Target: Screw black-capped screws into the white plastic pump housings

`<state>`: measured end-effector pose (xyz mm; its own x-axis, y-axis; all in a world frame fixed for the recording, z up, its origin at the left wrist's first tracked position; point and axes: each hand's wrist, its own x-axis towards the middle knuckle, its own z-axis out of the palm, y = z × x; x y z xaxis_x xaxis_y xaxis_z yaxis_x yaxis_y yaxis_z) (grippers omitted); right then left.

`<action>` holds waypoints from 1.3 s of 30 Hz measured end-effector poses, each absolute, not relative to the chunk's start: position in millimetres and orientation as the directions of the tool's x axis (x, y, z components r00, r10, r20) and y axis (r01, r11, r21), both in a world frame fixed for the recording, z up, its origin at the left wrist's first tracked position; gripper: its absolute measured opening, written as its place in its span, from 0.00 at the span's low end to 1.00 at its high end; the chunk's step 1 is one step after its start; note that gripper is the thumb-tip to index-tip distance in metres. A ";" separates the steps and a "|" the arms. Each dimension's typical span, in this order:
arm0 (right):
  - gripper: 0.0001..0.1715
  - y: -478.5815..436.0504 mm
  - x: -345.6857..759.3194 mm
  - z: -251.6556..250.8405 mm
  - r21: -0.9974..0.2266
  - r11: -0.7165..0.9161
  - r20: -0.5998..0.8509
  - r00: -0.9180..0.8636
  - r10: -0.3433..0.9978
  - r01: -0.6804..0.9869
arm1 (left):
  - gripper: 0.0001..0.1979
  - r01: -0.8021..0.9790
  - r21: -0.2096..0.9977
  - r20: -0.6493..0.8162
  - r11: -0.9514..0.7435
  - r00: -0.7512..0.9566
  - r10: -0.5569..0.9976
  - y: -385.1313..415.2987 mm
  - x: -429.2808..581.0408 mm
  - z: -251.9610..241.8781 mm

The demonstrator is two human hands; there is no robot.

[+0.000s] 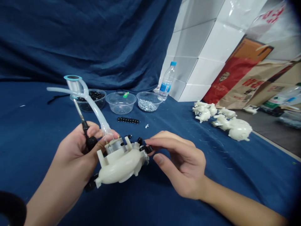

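Observation:
A cream plastic housing with a silver motor set in it is held at the lower centre. My left hand grips the housing by its motor side and also holds a screwdriver, its shaft pointing up. From the motor's side a translucent Y-shaped tube rises to the upper left. Black fittings sit on the housing's right end, where the fingertips of my right hand touch them, index finger and thumb a little apart. Another black part is at the lower left end.
Behind are tubs of black parts and screws, a nearly bare tub, a wire spool and a bottle. A black strip lies nearer. Cream housings are at right, before bags and white boxes.

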<state>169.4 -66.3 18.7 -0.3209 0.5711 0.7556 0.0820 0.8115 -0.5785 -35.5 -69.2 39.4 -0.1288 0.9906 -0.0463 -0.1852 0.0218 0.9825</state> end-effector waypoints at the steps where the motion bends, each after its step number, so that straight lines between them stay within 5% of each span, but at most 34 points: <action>1: 0.17 -66.0 169.4 18.8 -0.579 0.811 0.756 -0.319 0.572 0.083 | 0.25 -0.190 0.981 -0.056 0.031 -0.125 0.991 -69.5 -35.5 39.5; 11: 0.11 -63.5 168.1 19.3 -0.610 0.785 0.730 -0.309 0.610 0.108 | 0.23 -0.191 0.978 -0.107 0.085 -0.111 0.988 -69.2 -38.0 33.3; 18: 0.16 -63.4 171.0 15.4 -0.626 0.769 0.706 -0.323 0.630 0.132 | 0.23 -0.238 0.963 -0.161 0.131 -0.111 0.981 -71.0 -36.0 35.2; 23: 0.29 -64.8 171.8 16.6 -0.514 0.847 0.728 -0.452 0.516 0.139 | 0.22 -0.279 0.958 -0.086 0.064 -0.065 0.994 -70.7 -35.6 30.7; 31: 0.22 -63.1 169.1 20.4 -0.504 0.853 0.724 -0.472 0.504 0.138 | 0.21 -0.243 0.968 0.060 -0.067 -0.033 0.998 -65.1 -36.8 23.2; 36: 0.44 -63.4 167.7 24.7 -0.387 0.897 0.717 -0.544 0.437 0.212 | 0.19 -0.070 0.985 0.154 -0.155 -0.022 0.988 -70.6 -34.2 29.0; 39: 0.44 -67.7 167.3 25.8 -0.286 0.901 0.672 -0.602 0.431 0.326 | 0.19 -0.062 0.985 0.164 -0.164 0.005 0.986 -77.3 -30.5 30.1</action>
